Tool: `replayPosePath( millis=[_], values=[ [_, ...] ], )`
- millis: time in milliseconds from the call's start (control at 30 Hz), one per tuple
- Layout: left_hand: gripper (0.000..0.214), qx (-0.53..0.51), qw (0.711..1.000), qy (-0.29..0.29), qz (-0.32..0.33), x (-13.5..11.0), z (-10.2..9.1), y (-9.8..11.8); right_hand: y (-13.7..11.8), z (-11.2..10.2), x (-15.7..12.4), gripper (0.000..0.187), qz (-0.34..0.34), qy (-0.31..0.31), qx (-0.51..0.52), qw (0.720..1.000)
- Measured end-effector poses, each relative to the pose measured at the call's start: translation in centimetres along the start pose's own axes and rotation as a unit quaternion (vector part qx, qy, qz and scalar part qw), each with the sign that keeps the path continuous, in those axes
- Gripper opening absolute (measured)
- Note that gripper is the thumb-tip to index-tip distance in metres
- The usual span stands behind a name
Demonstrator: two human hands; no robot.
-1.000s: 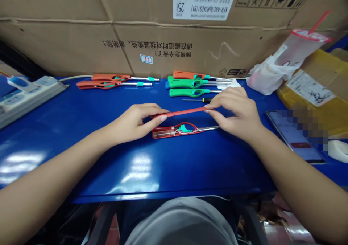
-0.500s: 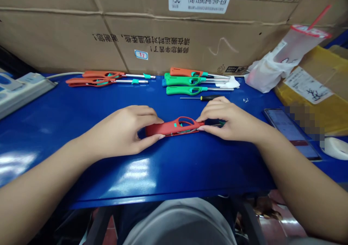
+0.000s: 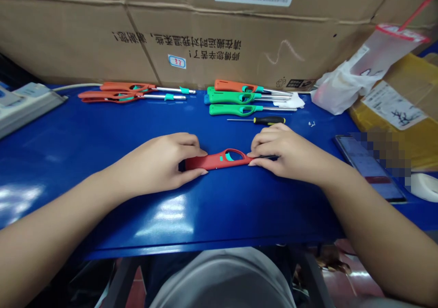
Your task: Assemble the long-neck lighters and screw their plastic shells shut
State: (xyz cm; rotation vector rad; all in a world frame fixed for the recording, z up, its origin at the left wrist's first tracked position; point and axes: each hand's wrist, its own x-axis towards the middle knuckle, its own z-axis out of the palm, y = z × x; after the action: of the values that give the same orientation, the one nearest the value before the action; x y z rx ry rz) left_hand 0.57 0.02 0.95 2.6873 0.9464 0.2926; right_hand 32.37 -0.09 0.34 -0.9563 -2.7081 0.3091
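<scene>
A red long-nosed gas lighter lies along the blue tabletop in front of me, its trigger loop on the far side with a green trigger inside. My left hand pinches its butt end between thumb and fingers. At the neck, the thumb and fingers of my right hand close on the casing; a dark rod end shows inside that palm, and the rest of the nozzle is hidden. No gap shows along the casing's near edge. Just beyond my right hand lies a black and yellow screwdriver.
Orange lighters lie at the back left, with green lighters and another orange one at the back centre. A cardboard box walls the rear. To the right are a bagged drink cup, yellow package and phone.
The gap along the lighter's near edge, where thin metal parts showed, has closed. Both hands keep their grips in nearly the same place. The view has shifted slightly.
</scene>
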Motion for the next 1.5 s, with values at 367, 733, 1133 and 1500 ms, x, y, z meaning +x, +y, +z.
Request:
replayPosePath(
  millis=[367,733,1133,1500],
  values=[
    [0.028,0.118,0.993,-0.008,0.001,-0.3,0.4,1.1,-1.5,0.1,0.2,0.027,-0.054,-0.01,-0.151,0.987],
    [0.037,0.077,0.994,0.051,0.064,0.1,0.7,-0.1,0.1,-0.2,0.1,0.013,-0.01,0.08,-0.032,0.996],
    [0.031,0.015,0.993,0.092,0.067,0.4,1.7,1.8,-3.0,2.1,1.2,0.015,-0.03,0.16,0.009,0.987],
    [0.033,-0.069,0.993,0.097,0.017,0.8,2.4,2.0,-2.6,2.4,1.4,0.012,-0.007,0.155,0.012,0.988]
  ],
)
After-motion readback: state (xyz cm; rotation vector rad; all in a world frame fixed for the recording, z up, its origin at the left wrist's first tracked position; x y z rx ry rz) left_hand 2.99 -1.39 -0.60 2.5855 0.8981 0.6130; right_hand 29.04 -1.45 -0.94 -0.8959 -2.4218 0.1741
